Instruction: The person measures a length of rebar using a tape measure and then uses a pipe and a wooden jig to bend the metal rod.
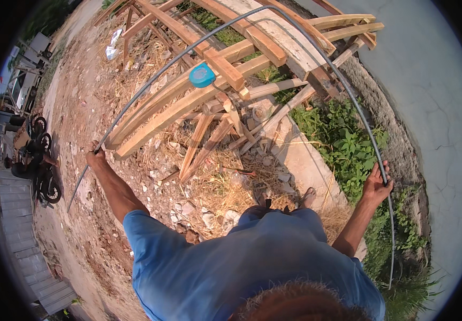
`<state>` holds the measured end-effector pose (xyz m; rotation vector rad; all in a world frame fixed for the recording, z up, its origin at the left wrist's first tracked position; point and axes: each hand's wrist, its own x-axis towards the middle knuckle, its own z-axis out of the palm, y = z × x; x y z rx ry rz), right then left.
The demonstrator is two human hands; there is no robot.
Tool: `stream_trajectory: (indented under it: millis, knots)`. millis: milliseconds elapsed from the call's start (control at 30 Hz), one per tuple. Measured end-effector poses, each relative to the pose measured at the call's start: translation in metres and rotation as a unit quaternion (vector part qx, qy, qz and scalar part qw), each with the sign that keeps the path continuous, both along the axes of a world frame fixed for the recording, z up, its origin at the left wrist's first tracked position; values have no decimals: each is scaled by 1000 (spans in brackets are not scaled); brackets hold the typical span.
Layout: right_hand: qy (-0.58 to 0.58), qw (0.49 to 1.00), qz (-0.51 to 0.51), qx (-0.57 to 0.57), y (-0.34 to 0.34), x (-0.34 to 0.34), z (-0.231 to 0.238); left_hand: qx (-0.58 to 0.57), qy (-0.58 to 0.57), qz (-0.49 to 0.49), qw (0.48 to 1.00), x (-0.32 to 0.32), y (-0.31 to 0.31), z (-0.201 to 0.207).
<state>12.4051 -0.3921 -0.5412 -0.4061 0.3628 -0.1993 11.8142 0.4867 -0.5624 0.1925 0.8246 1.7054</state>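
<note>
A long thin grey rod (204, 38), perhaps a steel bar, spans the view from left to right and looks bowed in this lens. Out at the left, my left hand (96, 154) has its fingers wrapped round it. Far to the right, my right hand (376, 184) grips the same rod, palm partly showing. Both ends of the rod stick out past my hands. Beyond the middle of my body, a blue tape measure (202, 75) rests on wooden beams (172, 112), below the rod in the picture. Neither hand touches it.
A rough timber bench with a pale plank (279, 32) stands ahead. Broken wood and rubble cover the dry ground near my feet. Green plants (343, 139) grow beside a concrete ledge (311, 155), and a grey wall (434, 80) runs along the right. Parked motorcycles (41, 160) stand far left, beside a person.
</note>
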Motion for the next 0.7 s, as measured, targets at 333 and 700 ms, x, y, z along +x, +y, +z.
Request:
stream_trajectory:
  millis: [333,700]
  knots:
    - [14,999,1,-41,55,24,29,-26,94,-98,990,18,48,-14]
    - [-2,999,11,-49,98,49,41,-115,134,-30,984,41,37,-4]
